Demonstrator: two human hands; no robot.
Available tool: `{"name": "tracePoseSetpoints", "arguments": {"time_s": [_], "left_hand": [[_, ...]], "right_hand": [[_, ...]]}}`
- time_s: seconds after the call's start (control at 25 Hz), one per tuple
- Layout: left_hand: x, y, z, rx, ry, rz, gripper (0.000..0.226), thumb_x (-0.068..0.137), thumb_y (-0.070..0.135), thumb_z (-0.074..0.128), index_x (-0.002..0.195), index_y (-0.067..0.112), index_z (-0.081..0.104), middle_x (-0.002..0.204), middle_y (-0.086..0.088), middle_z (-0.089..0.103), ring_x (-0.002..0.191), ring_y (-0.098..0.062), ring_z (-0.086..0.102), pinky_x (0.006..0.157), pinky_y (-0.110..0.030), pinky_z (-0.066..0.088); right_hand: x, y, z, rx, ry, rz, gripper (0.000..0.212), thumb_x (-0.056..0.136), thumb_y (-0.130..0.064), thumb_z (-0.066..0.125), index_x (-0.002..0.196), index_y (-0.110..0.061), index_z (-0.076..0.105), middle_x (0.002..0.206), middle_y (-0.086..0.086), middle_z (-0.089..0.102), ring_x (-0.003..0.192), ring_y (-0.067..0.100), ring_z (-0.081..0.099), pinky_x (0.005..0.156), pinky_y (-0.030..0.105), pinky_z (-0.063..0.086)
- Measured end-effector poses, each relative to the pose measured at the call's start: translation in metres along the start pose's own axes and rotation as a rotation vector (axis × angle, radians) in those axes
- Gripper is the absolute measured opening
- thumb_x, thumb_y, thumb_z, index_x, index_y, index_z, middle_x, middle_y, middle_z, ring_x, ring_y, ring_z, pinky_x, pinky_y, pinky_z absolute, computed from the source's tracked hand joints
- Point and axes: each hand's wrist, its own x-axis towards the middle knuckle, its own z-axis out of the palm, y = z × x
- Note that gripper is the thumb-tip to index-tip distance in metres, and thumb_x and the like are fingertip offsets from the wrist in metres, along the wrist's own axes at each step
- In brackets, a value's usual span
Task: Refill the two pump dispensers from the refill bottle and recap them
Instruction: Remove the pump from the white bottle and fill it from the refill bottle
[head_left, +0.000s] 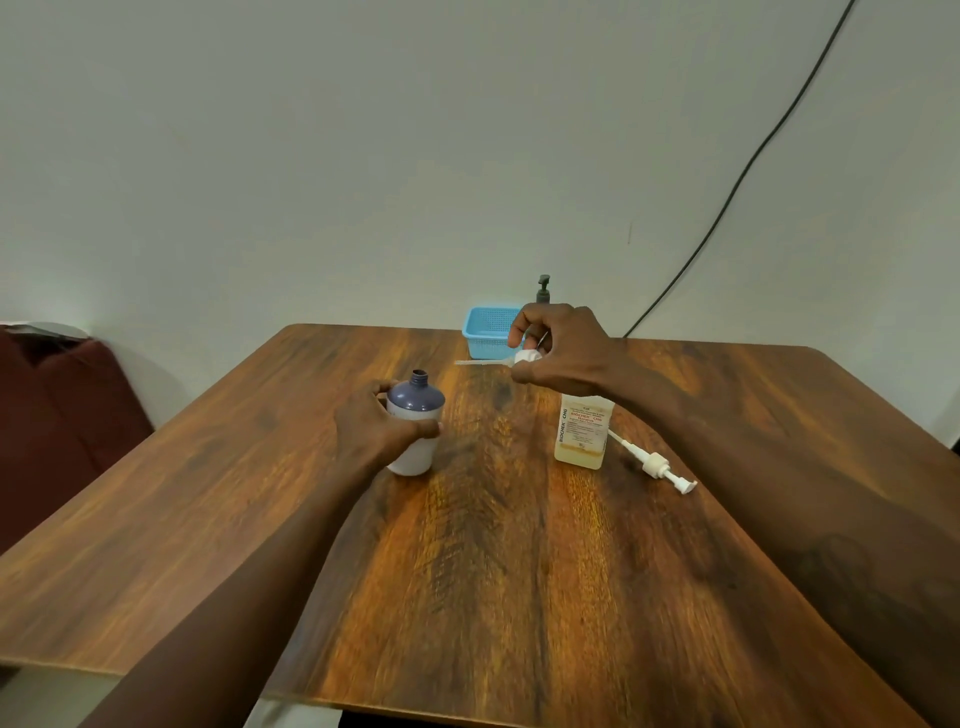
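Note:
A white bottle with a purple shoulder (417, 410) stands uncapped left of the table's middle, and my left hand (376, 423) grips its side. My right hand (558, 348) hovers above the table holding a white pump head (527, 357), whose thin tube points left. Below that hand stands a clear square bottle of yellowish liquid (582, 434) with a printed label; its neck is hidden by my hand. A second white pump head (655, 464) lies flat on the table to the right of it.
A blue plastic basket (485, 332) sits at the table's (519, 571) far edge, with a dark pump dispenser (543, 289) behind it. A black cable (737, 182) runs down the wall. A dark red seat (57, 410) stands at the left.

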Motion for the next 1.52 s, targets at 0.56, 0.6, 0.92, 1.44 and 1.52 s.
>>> {"name": "tracePoseSetpoints", "arguments": {"time_s": [0.56, 0.6, 0.92, 1.44, 1.52], "left_hand": [[-0.017, 0.022, 0.028, -0.055, -0.026, 0.047, 0.088, 0.060, 0.042, 0.094, 0.135, 0.023, 0.053, 0.118, 0.008, 0.058, 0.106, -0.014, 0.057, 0.078, -0.023, 0.047], [-0.016, 0.021, 0.029, -0.055, -0.037, 0.036, 0.089, 0.059, 0.045, 0.093, 0.136, 0.025, 0.053, 0.119, 0.008, 0.059, 0.108, -0.015, 0.057, 0.080, -0.025, 0.049], [-0.020, 0.037, 0.040, -0.106, -0.027, 0.068, 0.091, 0.053, 0.056, 0.092, 0.132, 0.029, 0.056, 0.119, 0.009, 0.064, 0.105, -0.013, 0.061, 0.084, -0.027, 0.053], [-0.015, 0.072, 0.072, -0.167, -0.041, 0.225, 0.084, 0.059, 0.049, 0.093, 0.131, 0.022, 0.060, 0.119, 0.007, 0.069, 0.100, -0.007, 0.065, 0.075, -0.017, 0.054], [-0.014, 0.070, 0.076, -0.177, -0.045, 0.224, 0.087, 0.056, 0.056, 0.091, 0.131, 0.024, 0.059, 0.119, 0.008, 0.068, 0.099, -0.004, 0.065, 0.075, -0.017, 0.054]], "right_hand": [[-0.028, 0.016, 0.089, -0.495, -0.310, 0.066, 0.039, 0.077, -0.037, 0.079, 0.068, -0.025, 0.042, 0.072, -0.003, 0.049, 0.071, 0.018, 0.058, 0.063, 0.031, 0.053], [-0.029, 0.019, 0.091, -0.486, -0.315, 0.087, 0.039, 0.076, -0.038, 0.079, 0.070, -0.025, 0.042, 0.073, -0.003, 0.050, 0.072, 0.018, 0.058, 0.065, 0.032, 0.055], [-0.031, 0.033, 0.063, -0.325, 0.156, -0.045, 0.013, 0.079, -0.028, 0.074, 0.084, -0.017, 0.069, 0.079, 0.001, 0.066, 0.078, 0.017, 0.057, 0.063, 0.033, 0.052], [-0.043, 0.092, 0.018, 0.132, 0.249, 0.446, 0.107, 0.056, -0.053, 0.095, 0.144, -0.025, 0.042, 0.143, 0.003, 0.055, 0.125, 0.025, 0.055, 0.093, 0.035, 0.053], [-0.046, 0.102, 0.023, 0.206, 0.246, 0.480, 0.108, 0.051, -0.056, 0.096, 0.142, -0.027, 0.044, 0.141, 0.002, 0.056, 0.122, 0.024, 0.057, 0.095, 0.041, 0.057]]}}
